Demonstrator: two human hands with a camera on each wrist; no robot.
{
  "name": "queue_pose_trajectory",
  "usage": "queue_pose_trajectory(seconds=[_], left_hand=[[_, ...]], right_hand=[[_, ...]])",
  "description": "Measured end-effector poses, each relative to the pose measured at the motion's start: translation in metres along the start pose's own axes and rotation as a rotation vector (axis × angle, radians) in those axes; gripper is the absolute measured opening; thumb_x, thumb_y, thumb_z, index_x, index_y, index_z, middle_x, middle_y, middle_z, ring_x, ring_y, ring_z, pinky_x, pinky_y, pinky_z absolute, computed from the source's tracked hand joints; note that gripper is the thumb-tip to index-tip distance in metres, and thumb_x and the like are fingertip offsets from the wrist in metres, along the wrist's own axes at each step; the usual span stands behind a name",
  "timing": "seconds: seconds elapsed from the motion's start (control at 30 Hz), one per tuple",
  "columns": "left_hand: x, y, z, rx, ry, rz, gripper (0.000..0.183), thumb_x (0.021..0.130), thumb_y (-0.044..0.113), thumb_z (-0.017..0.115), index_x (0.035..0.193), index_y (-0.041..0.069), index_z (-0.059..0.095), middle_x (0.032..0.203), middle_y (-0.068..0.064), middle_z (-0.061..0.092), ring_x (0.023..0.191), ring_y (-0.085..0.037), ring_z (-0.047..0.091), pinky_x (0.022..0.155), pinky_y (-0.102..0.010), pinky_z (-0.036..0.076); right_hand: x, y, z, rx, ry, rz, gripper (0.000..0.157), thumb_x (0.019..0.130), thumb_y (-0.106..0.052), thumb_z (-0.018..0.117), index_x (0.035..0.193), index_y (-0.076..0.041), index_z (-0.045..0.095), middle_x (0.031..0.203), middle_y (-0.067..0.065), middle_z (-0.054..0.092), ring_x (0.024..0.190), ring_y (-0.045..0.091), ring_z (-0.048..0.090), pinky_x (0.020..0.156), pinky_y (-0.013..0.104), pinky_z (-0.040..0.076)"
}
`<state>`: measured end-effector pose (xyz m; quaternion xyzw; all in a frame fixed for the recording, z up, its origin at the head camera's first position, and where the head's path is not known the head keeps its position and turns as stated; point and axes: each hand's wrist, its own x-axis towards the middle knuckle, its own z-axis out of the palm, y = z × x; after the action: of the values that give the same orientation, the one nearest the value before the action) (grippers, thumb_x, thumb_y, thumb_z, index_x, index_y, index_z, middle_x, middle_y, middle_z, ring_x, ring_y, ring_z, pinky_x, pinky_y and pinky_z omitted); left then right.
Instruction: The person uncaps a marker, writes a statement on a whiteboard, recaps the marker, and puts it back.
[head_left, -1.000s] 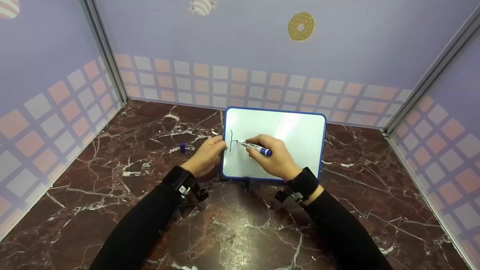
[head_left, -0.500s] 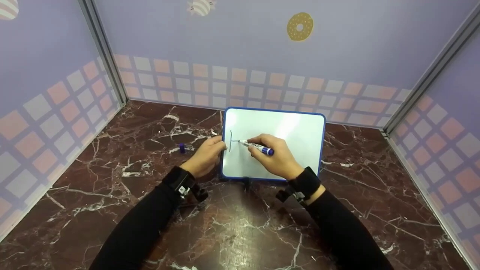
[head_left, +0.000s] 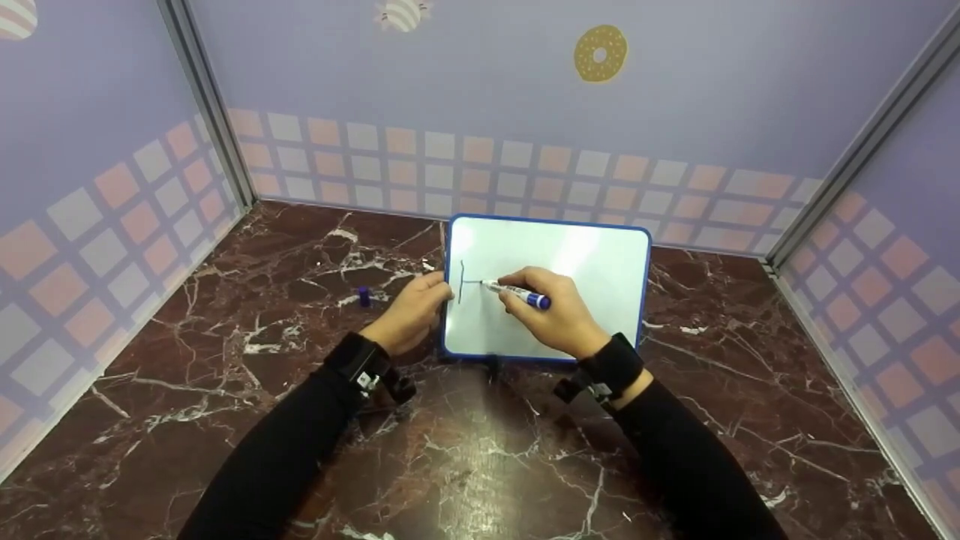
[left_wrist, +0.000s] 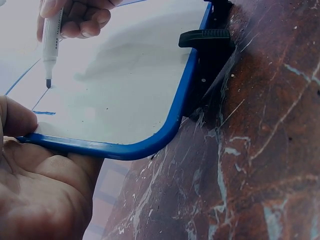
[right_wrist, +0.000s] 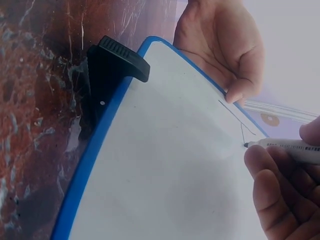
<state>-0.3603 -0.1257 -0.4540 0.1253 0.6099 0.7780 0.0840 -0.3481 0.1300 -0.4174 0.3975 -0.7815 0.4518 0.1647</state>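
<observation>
A small whiteboard with a blue frame leans back on a black stand, whose clip hooks over the bottom edge. My left hand grips the board's left edge, thumb on the front and fingers behind. In my right hand a white marker with a blue end is pinched between thumb and fingers. Its dark tip touches the board at the right end of a thin horizontal line. That line joins an upright stroke near the left edge.
A purple marker cap stands on the dark red marbled table, left of my left hand. Patterned panels rise behind and on both sides of the table, joined by grey metal posts.
My right hand has slid slightly right with the marker, and the horizontal line on the board has grown longer. The left hand and the board have stayed in place.
</observation>
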Motion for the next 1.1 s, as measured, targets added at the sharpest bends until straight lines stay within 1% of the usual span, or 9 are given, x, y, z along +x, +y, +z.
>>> queue_pose_trajectory(seconds=[0.13,0.23,0.37,0.47,0.6,0.7,0.8,0.97,1.1], left_hand=[[-0.0001,-0.0003,-0.0004,0.009,0.004,-0.001,0.026,0.097,-0.002,0.048,0.116,-0.006,0.066,0.111,-0.016,0.072,0.095,-0.026,0.074,0.081,-0.040,0.068],[-0.0007,0.0006,0.0001,0.021,0.008,-0.001,0.027,0.098,-0.001,0.049,0.117,-0.006,0.067,0.110,-0.016,0.073,0.093,-0.025,0.074,0.078,-0.037,0.068],[-0.0011,0.0011,0.0008,0.021,0.012,0.001,0.025,0.098,-0.001,0.048,0.114,-0.005,0.067,0.108,-0.015,0.074,0.091,-0.025,0.074,0.077,-0.035,0.067],[-0.0006,0.0003,0.0007,0.017,0.018,0.002,0.024,0.097,-0.002,0.048,0.112,-0.005,0.067,0.107,-0.015,0.073,0.091,-0.025,0.074,0.078,-0.036,0.068],[-0.0001,0.0000,0.0008,0.021,0.021,0.000,0.024,0.097,-0.001,0.048,0.111,-0.005,0.067,0.106,-0.015,0.073,0.091,-0.025,0.074,0.078,-0.036,0.068],[0.0000,0.0005,0.0011,0.023,0.018,0.000,0.024,0.097,-0.001,0.049,0.113,-0.005,0.066,0.108,-0.016,0.074,0.093,-0.026,0.074,0.079,-0.037,0.068],[-0.0007,0.0007,0.0009,0.027,0.021,0.001,0.025,0.097,-0.001,0.049,0.114,-0.006,0.066,0.111,-0.018,0.074,0.095,-0.027,0.075,0.082,-0.040,0.069],[-0.0008,0.0004,0.0004,0.032,0.026,-0.002,0.028,0.097,-0.001,0.049,0.117,-0.008,0.066,0.116,-0.020,0.072,0.098,-0.028,0.075,0.084,-0.043,0.069],[-0.0007,0.0009,0.0008,0.031,0.013,-0.006,0.031,0.097,-0.001,0.048,0.123,-0.009,0.066,0.118,-0.020,0.072,0.099,-0.028,0.075,0.086,-0.045,0.069]], right_hand=[[-0.0004,0.0000,-0.0011,0.004,-0.006,0.003,0.017,0.106,-0.009,0.074,0.120,0.002,0.079,0.107,0.011,0.081,0.086,0.020,0.078,0.073,0.025,0.064],[-0.0005,-0.0003,-0.0018,0.007,-0.011,0.006,0.018,0.107,-0.009,0.074,0.120,0.002,0.078,0.107,0.011,0.081,0.086,0.020,0.079,0.073,0.025,0.064],[-0.0005,-0.0005,-0.0024,0.003,-0.014,0.002,0.019,0.107,-0.010,0.074,0.121,0.001,0.079,0.106,0.009,0.081,0.085,0.020,0.078,0.072,0.026,0.063],[-0.0005,0.0002,-0.0027,0.004,-0.016,-0.005,0.018,0.107,-0.011,0.074,0.121,0.000,0.079,0.105,0.008,0.081,0.085,0.019,0.078,0.073,0.025,0.063],[-0.0005,0.0025,-0.0032,0.029,-0.014,-0.021,0.018,0.106,-0.009,0.075,0.120,0.001,0.079,0.104,0.009,0.081,0.085,0.020,0.078,0.073,0.024,0.063],[0.0001,0.0036,-0.0035,0.048,0.002,-0.047,0.017,0.106,-0.006,0.075,0.120,0.002,0.078,0.105,0.011,0.081,0.085,0.022,0.079,0.073,0.024,0.063],[0.0008,0.0036,-0.0034,0.043,0.021,-0.068,0.018,0.106,-0.005,0.074,0.122,0.003,0.078,0.106,0.012,0.081,0.087,0.022,0.079,0.075,0.023,0.063],[0.0021,0.0035,-0.0030,-0.001,0.038,-0.076,0.020,0.107,-0.007,0.073,0.124,0.002,0.078,0.110,0.012,0.080,0.093,0.021,0.079,0.078,0.024,0.062],[0.0028,0.0037,-0.0027,-0.027,0.051,-0.080,0.021,0.108,-0.010,0.073,0.126,0.001,0.077,0.113,0.011,0.080,0.096,0.020,0.078,0.079,0.026,0.062]])
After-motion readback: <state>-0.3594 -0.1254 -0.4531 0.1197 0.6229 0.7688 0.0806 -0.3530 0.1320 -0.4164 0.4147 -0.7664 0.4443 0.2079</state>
